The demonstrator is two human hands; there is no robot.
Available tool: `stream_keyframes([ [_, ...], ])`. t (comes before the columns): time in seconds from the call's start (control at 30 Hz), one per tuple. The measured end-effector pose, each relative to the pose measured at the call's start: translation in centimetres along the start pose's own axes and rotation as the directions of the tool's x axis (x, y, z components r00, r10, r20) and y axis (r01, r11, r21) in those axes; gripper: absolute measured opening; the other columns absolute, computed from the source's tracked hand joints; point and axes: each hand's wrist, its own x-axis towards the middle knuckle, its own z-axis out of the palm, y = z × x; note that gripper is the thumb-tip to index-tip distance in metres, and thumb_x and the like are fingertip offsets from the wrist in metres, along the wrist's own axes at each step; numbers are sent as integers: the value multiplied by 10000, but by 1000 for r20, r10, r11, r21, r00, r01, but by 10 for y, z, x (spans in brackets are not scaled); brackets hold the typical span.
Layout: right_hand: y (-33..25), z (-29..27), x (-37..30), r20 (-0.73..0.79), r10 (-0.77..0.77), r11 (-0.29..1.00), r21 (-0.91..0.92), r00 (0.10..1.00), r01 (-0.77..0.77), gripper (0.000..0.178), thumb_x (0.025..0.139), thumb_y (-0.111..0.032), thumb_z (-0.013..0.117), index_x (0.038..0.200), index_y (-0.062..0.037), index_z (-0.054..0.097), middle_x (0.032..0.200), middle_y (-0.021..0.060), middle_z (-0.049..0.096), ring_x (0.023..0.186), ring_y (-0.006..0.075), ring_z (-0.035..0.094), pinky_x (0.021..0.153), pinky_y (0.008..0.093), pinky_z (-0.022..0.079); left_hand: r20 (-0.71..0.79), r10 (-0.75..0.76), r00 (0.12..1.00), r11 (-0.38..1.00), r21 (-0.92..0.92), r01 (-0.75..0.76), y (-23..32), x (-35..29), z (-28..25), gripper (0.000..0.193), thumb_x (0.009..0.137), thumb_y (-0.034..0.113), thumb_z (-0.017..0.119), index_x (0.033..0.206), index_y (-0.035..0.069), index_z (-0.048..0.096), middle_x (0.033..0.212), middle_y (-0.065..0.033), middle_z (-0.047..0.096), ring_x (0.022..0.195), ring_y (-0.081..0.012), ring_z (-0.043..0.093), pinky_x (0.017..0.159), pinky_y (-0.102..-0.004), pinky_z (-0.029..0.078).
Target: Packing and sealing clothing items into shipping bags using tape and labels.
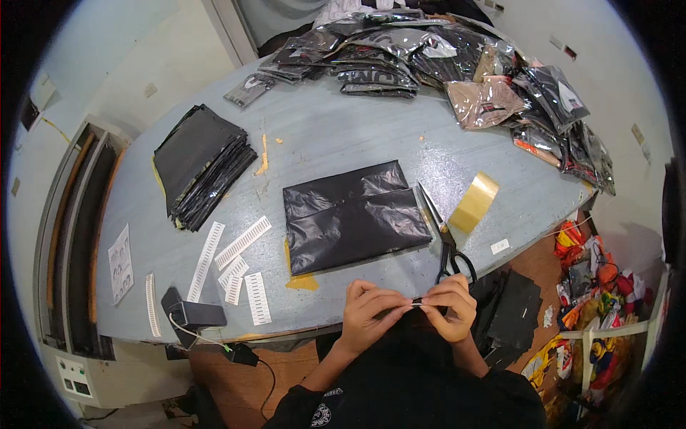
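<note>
Close to the table's near edge, my left hand [370, 313] and my right hand [452, 309] meet with fingertips pinched. Between them is a small narrow strip [416, 304], pale and dark, too small to make out its kind. Just beyond the hands lies a flat, folded black plastic bag [354, 222] with a crease across it. Black-handled scissors [446, 243] rest at its right side, their blades pointing away from me and their handles near my right hand. A wide roll of yellowish tape [474, 203] sits farther right.
A stack of black bags [200, 161] stands at left. Several strips of white labels [243, 242] and a black box-like stand with a cable [199, 314] lie nearer. Clear-bagged garments [400, 53] are heaped along the far edge. Colourful bags [593, 307] fill the floor at right.
</note>
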Motion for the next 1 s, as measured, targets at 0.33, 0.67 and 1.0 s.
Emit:
stream_keyframes([
  [0.33, 0, 16, -18, 27, 412, 868, 292, 911, -401, 120, 681, -6, 705, 778, -32, 638, 846, 95, 607, 781, 181, 538, 702, 275, 402, 112, -404, 908, 841, -346, 416, 7, 2, 21, 109, 754, 117, 689, 848, 68, 662, 809, -5, 641, 755, -131, 484, 693, -254, 393],
  [0.67, 0, -17, 4, 15, 427, 897, 124, 904, -425, 138, 689, -64, 700, 808, -39, 635, 891, 86, 617, 835, 201, 547, 735, 292, 401, 159, -219, 963, 974, -23, 226, 5, 18, 20, 94, 740, 156, 684, 821, 109, 675, 772, 34, 634, 719, -139, 517, 687, -292, 355],
  [1.0, 27, -53, 12, -63, 500, 849, 229, 863, -475, 95, 695, -59, 685, 742, -31, 607, 1104, 124, 539, 1020, 236, 494, 913, 346, 342, 211, -168, 963, 986, 53, 160, 16, 32, 22, 180, 741, 130, 685, 918, 104, 670, 806, 13, 654, 743, -159, 530, 761, -305, 383],
])
